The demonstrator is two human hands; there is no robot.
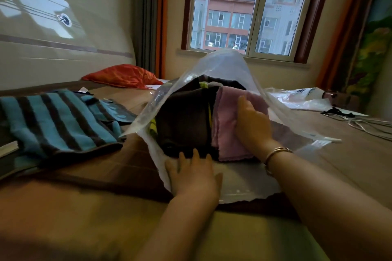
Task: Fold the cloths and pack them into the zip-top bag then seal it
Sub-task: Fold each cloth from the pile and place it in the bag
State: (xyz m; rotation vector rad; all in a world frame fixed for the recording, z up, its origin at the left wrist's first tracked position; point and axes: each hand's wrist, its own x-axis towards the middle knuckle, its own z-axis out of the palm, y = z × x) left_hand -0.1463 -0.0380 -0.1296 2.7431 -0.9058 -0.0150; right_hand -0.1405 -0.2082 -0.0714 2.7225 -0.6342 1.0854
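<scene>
Gaping zip-top bag (222, 63) holds dark cloth (184, 121) (pink cloth (227, 121) beside)

You have two hands in view, one zip-top bag (214, 65) at twelve o'clock holding three folded cloths, one striped towel (57, 121) at nine o'clock, and one red pillow (123, 75) at eleven.

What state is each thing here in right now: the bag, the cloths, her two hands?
Zip-top bag: open, unsealed, mouth towards the person.
Dark cloth: folded, inside the bag.
Pink cloth: folded, inside, beside the dark one.
Striped towel: outside on the bed, unpacked.
Left hand: flat at the bag mouth.
Right hand: pressing the pink cloth.
</scene>
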